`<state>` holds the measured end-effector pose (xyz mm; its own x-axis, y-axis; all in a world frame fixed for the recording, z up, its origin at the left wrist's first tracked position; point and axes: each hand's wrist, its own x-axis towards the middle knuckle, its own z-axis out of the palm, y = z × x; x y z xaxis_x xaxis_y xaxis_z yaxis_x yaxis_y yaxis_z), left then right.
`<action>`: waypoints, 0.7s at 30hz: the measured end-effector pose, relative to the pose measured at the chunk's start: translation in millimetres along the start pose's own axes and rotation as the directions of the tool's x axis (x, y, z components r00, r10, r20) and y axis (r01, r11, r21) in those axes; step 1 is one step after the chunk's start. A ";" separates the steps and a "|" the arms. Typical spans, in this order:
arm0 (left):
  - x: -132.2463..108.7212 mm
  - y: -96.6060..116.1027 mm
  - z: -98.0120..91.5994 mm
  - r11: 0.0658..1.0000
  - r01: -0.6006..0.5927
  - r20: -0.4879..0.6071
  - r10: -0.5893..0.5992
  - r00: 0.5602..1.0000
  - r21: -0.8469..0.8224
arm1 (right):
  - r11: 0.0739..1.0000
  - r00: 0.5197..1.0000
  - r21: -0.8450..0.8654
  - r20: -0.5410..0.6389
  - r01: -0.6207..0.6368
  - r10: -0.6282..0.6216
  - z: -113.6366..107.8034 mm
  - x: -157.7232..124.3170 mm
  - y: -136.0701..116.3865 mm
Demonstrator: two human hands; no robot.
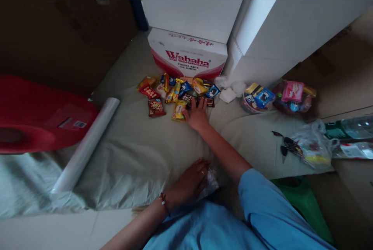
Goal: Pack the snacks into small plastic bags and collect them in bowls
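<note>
My right hand [198, 116] reaches into a pile of small wrapped snacks, fingers apart and fingertips on a dark brown packet [209, 102]. Just left of its thumb lies a yellow snack packet [178, 111]. Farther left are a brown cookie packet [156, 107] and a red packet [149, 91]. Blue packets [213, 91] and yellow ones lie behind, against a carton. Close to my body, my left hand [189, 182] is curled over crumpled clear plastic [212, 184]; its fingertips are partly hidden.
A white-and-red Wahaha carton [188, 57] stands behind the snacks. To the right are two filled snack bowls [252, 106], keys [291, 145], a plastic bag [316, 149] and bottles [357, 127]. A clear film roll [87, 145] and red plastic object [43, 114] lie left.
</note>
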<state>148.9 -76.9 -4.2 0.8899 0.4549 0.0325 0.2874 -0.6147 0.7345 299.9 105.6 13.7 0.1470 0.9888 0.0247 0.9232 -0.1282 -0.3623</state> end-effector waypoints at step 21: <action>1.6 6.6 -9.9 0.972 0.010 -0.112 -0.037 0.993 -0.233 | 0.742 0.771 -0.211 0.142 0.636 -0.620 16.1 84.5 -124.9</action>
<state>148.7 -73.9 7.4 0.8332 0.5471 0.0811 0.2060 -0.4431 0.8725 191.3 206.3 46.1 -0.5098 0.8530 0.1118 0.8537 0.5176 -0.0570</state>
